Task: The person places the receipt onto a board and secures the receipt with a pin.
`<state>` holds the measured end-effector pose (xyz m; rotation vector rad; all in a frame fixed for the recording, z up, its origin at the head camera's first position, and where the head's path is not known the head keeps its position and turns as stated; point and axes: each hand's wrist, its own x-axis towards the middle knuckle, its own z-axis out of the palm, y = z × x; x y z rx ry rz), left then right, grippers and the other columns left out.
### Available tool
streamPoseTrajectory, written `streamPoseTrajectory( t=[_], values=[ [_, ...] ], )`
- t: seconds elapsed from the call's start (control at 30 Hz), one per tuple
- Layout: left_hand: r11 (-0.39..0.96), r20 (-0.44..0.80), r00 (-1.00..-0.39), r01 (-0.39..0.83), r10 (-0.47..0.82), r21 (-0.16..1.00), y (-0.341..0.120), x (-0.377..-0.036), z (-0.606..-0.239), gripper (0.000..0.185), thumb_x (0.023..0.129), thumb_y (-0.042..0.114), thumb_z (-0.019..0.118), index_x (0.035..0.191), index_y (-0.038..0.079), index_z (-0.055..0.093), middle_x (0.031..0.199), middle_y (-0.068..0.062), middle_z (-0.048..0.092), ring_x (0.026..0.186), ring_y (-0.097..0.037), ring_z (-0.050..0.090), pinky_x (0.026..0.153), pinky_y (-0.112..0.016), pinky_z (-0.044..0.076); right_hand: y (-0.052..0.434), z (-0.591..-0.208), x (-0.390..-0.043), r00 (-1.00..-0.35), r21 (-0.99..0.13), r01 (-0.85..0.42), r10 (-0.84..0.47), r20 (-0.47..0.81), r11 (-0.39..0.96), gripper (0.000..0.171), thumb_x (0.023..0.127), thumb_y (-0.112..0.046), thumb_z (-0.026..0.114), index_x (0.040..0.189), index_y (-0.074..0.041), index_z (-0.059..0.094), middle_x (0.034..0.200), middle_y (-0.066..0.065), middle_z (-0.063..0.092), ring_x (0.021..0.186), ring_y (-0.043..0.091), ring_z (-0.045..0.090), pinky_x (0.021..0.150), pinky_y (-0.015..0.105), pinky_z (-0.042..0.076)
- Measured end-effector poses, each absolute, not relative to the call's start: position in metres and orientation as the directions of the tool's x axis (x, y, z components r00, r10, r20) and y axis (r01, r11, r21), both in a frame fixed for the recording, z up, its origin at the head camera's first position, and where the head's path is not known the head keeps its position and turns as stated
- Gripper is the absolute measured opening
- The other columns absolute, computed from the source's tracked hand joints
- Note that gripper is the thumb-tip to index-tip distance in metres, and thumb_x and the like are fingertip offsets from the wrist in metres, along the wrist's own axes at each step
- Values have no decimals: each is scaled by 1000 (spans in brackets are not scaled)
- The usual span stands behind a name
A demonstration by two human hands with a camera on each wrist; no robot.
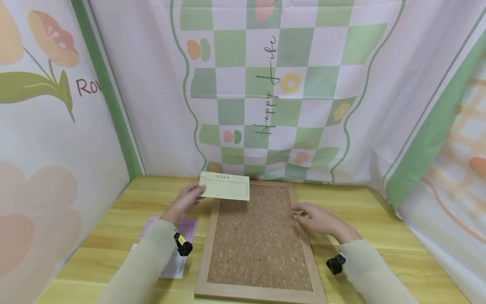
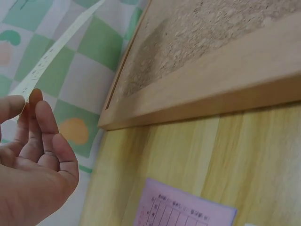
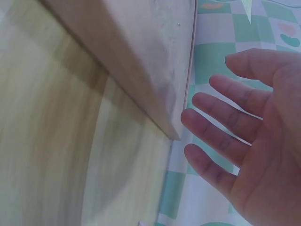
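My left hand (image 1: 187, 200) pinches a pale yellow printed slip of paper (image 1: 228, 186) by its left edge, between thumb and fingers. The slip is held above the far left corner of a cork board (image 1: 262, 245) with a wooden frame. In the left wrist view the slip (image 2: 56, 47) shows nearly edge-on. My right hand (image 1: 320, 218) is at the board's right side, its fingertips overlapping the frame in the head view. From the right wrist, that hand (image 3: 254, 122) shows spread, relaxed fingers with nothing in them.
On the table (image 1: 114, 249) left of the board lie a purple printed slip (image 1: 188, 230) and a white one (image 1: 174, 267), partly under my left forearm. Behind the table hangs a green-checked curtain (image 1: 262, 84), with printed cloth on both sides.
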<state>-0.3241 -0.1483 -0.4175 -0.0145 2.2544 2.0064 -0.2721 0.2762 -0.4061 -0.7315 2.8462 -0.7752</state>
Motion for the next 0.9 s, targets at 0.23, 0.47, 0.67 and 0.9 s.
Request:
streamPoseTrajectory(
  t=[0.23, 0.47, 0.67, 0.9],
  values=[
    [100, -87, -992, -77, 96, 992, -136, -321, -417, 50, 104, 31, 55, 140, -2, 48, 126, -14, 63, 124, -38, 53, 107, -52, 38, 267, -405, -278, -866, -513, -453, -497, 59, 729, 39, 106, -22, 52, 137, 2, 56, 133, 20, 60, 113, 34, 61, 93, 52, 50],
    [64, -98, -989, -92, 107, 994, -125, -324, -423, 44, 103, 28, 57, 136, -2, 52, 111, -6, 65, 116, -37, 55, 103, -49, 42, 256, -404, -280, -868, -561, -447, -491, 81, 697, 39, 106, -23, 51, 137, 1, 56, 133, 21, 60, 114, 35, 60, 92, 51, 51],
    [57, -106, -989, -101, 100, 993, -118, -324, -426, 41, 102, 27, 58, 132, -1, 55, 108, -5, 67, 115, -36, 56, 101, -47, 42, 247, -403, -284, -867, -581, -452, -487, 108, 677, 34, 106, -19, 50, 136, -3, 57, 132, 20, 60, 113, 32, 60, 92, 51, 50],
    [33, -120, -988, -117, 96, 993, -112, -324, -426, 43, 102, 26, 58, 134, -3, 54, 103, -4, 65, 119, -41, 52, 104, -49, 40, 236, -404, -290, -860, -623, -460, -492, 135, 633, 36, 106, -19, 51, 137, -3, 56, 133, 21, 59, 114, 33, 60, 94, 52, 49]
  ],
)
